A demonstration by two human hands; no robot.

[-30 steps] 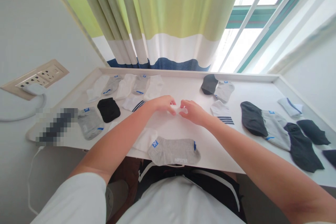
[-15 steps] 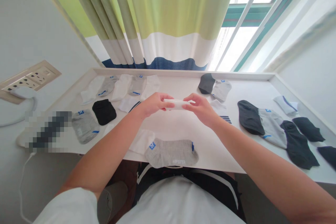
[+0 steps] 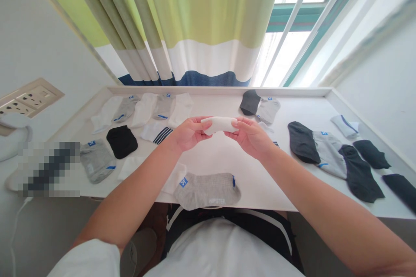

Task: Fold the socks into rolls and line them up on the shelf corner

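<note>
Between my two hands a folded white sock (image 3: 219, 125) is held up over the middle of the white desk (image 3: 260, 173). My left hand (image 3: 194, 132) pinches its left end, thumb on top and fingers beneath. The right end is gripped by my right hand (image 3: 249, 135) in the same way. Below them, at the desk's front edge, lies a grey sock (image 3: 209, 190) with blue marks, partly over a white sock (image 3: 172, 181). Behind my left wrist a striped white sock (image 3: 156, 133) shows in part.
Several white and grey socks lie at the back left, near a black sock (image 3: 121, 142). On the right are a dark sock (image 3: 303, 143), a grey sock (image 3: 329, 151) and more dark ones. A pixelated object (image 3: 53, 169) with a cable sits at the left edge. Raised rims border the desk.
The white sock has turned, so its broad side now faces me, slightly bowed. My fingers have shifted to its ends, thumbs on top. The whole view has moved slightly.
</note>
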